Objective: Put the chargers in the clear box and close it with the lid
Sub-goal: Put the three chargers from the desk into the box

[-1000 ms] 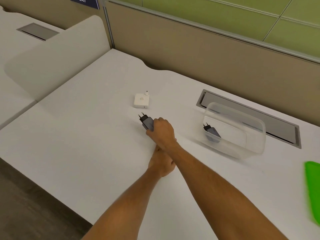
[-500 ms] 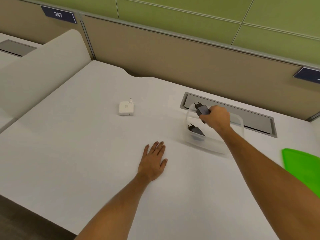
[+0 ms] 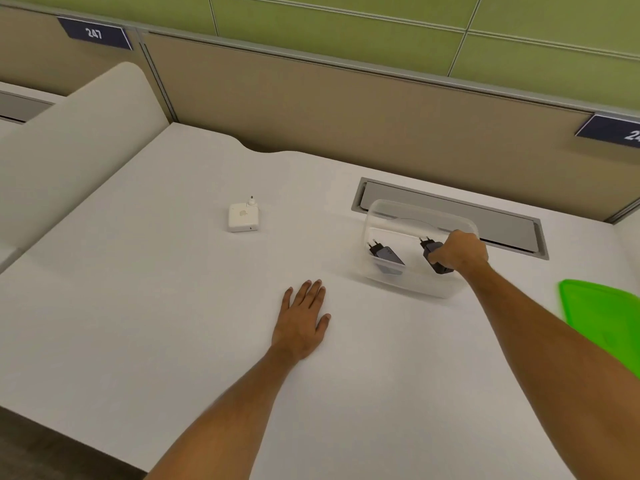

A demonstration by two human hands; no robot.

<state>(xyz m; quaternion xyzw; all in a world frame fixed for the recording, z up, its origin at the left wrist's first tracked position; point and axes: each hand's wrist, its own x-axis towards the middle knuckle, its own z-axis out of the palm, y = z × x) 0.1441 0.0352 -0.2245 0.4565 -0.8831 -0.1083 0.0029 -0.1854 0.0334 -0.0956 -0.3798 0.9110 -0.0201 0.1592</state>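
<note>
Right hand [image 3: 462, 249] gripped the second charger [image 3: 434, 256] inside the box [image 3: 415, 289] (release due); left hand [image 3: 303, 322] lay flat, empty, on the counter [image 3: 173, 306].

Left hand [image 3: 302, 322] lies flat, palm down; right hand [image 3: 460, 249] reaches forward, fingers [image 3: 437, 255] curled.

Two dark chargers [image 3: 386, 258] in clear box [image 3: 415, 216]

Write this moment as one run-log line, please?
right hand: lowering dark charger into clear box | left hand: flat on desk | white charger: outside | green lid: off
</note>
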